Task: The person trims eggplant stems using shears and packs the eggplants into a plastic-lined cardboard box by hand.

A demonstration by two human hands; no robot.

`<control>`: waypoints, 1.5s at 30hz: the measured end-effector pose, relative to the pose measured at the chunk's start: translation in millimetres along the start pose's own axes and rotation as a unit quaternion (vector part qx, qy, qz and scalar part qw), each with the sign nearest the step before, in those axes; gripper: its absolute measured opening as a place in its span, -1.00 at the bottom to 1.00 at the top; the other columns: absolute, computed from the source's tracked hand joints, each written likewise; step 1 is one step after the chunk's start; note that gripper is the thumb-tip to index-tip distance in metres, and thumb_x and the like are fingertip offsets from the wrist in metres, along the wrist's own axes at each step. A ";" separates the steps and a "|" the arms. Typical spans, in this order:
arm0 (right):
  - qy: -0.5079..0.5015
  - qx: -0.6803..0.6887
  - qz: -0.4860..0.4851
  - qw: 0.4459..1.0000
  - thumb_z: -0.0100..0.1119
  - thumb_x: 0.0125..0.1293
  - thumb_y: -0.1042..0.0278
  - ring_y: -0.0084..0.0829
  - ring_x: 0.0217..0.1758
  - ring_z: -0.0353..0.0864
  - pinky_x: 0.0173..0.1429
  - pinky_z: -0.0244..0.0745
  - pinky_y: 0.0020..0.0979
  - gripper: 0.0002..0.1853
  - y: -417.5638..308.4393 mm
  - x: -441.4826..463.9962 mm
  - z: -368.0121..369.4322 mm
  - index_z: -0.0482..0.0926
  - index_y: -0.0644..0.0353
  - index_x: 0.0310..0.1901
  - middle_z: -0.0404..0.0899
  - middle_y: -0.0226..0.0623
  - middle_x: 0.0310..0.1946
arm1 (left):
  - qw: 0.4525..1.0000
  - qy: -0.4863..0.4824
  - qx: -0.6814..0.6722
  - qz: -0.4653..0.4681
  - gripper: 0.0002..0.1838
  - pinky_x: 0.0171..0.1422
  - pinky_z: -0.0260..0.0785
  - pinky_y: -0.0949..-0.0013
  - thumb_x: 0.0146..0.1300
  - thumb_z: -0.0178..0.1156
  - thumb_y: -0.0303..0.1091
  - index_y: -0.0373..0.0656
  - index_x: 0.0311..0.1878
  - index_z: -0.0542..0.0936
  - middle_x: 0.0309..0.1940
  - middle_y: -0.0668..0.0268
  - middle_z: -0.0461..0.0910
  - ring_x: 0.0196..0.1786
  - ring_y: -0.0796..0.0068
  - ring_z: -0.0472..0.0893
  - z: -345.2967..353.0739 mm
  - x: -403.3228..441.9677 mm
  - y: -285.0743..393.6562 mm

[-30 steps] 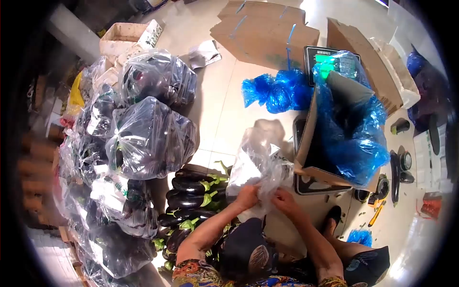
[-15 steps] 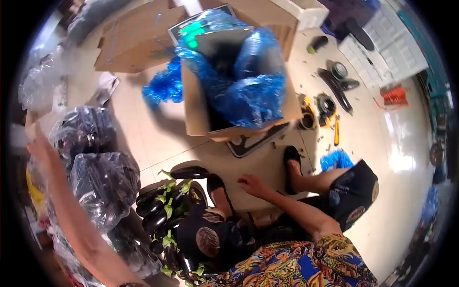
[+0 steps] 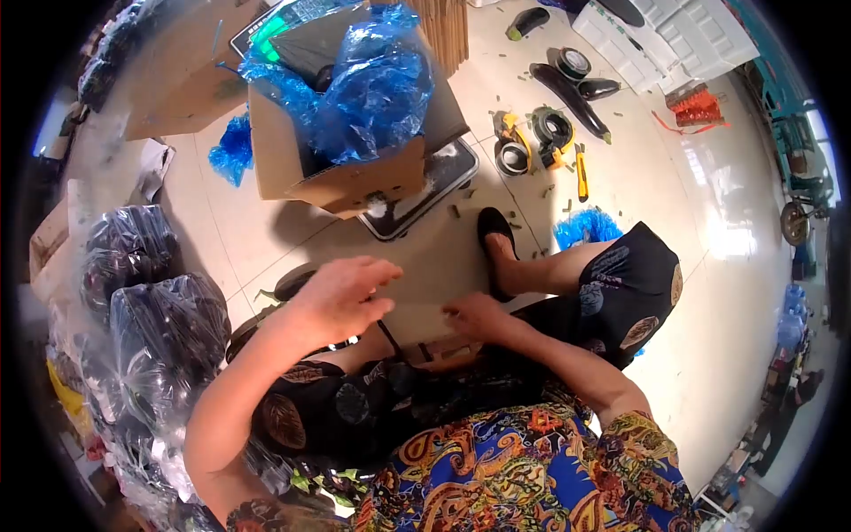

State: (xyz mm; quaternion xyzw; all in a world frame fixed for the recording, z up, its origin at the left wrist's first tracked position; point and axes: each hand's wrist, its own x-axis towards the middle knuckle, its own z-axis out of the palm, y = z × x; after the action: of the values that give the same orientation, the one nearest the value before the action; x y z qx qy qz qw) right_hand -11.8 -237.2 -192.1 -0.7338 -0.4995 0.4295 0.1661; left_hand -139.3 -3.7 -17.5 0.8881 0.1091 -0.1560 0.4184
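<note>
My left hand (image 3: 341, 297) is raised in front of my lap, its fingers apart and nothing in it. My right hand (image 3: 481, 317) hovers near my right knee, fingers loosely bent, with nothing visible in it. An eggplant (image 3: 292, 282) lies on the floor, partly covered by my left hand; my left arm and leg hide most of the eggplant pile. Ahead stands an open cardboard box (image 3: 346, 191) lined with a blue plastic bag (image 3: 377, 97). It rests on a flat platform scale (image 3: 434, 191).
Clear plastic bags (image 3: 168, 328) filled with dark eggplants line my left side. Tape dispensers (image 3: 512, 155), a yellow box cutter (image 3: 581, 173) and a few eggplants (image 3: 567, 96) lie to the right. White foam boxes (image 3: 665, 40) stand behind them. Crumpled blue plastic (image 3: 585, 229) lies near my right leg.
My left hand has come from beside the bags at far left to the front of my lap. My right hand has barely moved. The view has shifted, so the box appears further left and higher.
</note>
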 end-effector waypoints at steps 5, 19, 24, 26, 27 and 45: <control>0.151 -0.051 0.265 0.951 0.17 0.15 0.21 0.16 -0.01 0.59 0.13 0.47 -0.04 -0.46 93.6 31.4 33.5 0.42 0.28 0.15 0.61 0.15 -0.10 | 0.988 -0.042 0.112 0.094 -0.55 0.02 0.41 0.12 0.23 0.22 -0.34 -0.16 0.20 0.44 -0.09 0.06 0.55 -0.03 -0.04 0.55 18.0 10.4 16.4; 0.191 0.526 0.356 0.748 0.35 0.13 0.38 -0.34 -0.32 0.59 -0.35 0.52 -0.33 0.07 131.0 69.8 52.9 -0.18 -0.11 0.56 0.59 -0.19 -0.24 | 0.996 -0.044 0.019 0.071 -0.54 0.02 0.42 0.06 0.24 0.22 -0.36 -0.25 0.20 0.44 -0.11 -0.03 0.55 -0.07 -0.09 0.57 17.5 30.9 -13.3; 0.189 0.616 0.323 0.693 0.30 0.22 0.44 -0.35 -0.27 0.58 -0.22 0.56 -0.29 0.02 137.7 75.8 51.8 -0.20 -0.11 0.56 0.52 -0.23 -0.19 | 0.997 -0.061 0.002 0.054 -0.54 0.09 0.43 0.04 0.25 0.22 -0.33 -0.18 0.21 0.44 -0.06 0.00 0.54 0.00 -0.07 0.56 20.4 33.2 -19.1; 0.212 0.426 0.302 0.826 0.31 0.20 0.42 -0.26 -0.19 0.63 -0.17 0.58 -0.23 0.01 204.8 96.1 104.6 -0.17 -0.08 0.56 0.54 -0.14 -0.16 | 0.997 -0.053 0.018 0.056 -0.52 0.05 0.43 0.07 0.24 0.22 -0.36 -0.20 0.23 0.43 -0.08 -0.02 0.56 -0.04 -0.05 0.58 21.9 34.0 -21.6; 0.222 0.321 0.285 0.876 0.32 0.19 0.41 -0.22 -0.15 0.66 -0.14 0.59 -0.20 0.01 228.5 101.4 121.5 -0.15 -0.07 0.55 0.56 -0.09 -0.14 | 0.997 -0.056 0.021 0.051 -0.52 0.05 0.43 0.07 0.24 0.22 -0.36 -0.20 0.22 0.43 -0.07 -0.01 0.56 -0.03 -0.05 0.57 22.2 34.3 -20.5; 0.026 -0.325 0.071 0.943 0.19 0.09 0.36 -0.18 -0.16 0.67 -0.19 0.54 -0.23 -0.83 62.8 26.3 25.6 0.70 0.06 -0.29 0.67 -0.17 -0.25 | 0.990 -0.085 0.112 0.016 -0.50 0.18 0.41 0.08 0.22 0.20 -0.39 -0.17 0.25 0.44 0.10 -0.02 0.54 0.10 -0.07 0.53 27.0 34.4 2.1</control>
State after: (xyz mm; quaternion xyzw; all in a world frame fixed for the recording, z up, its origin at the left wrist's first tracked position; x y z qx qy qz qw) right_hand 8.3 -246.9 -261.3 -0.7922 -0.5541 0.2354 -0.0998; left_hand -111.8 -23.8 -44.9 0.9146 0.0410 -0.2351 0.3264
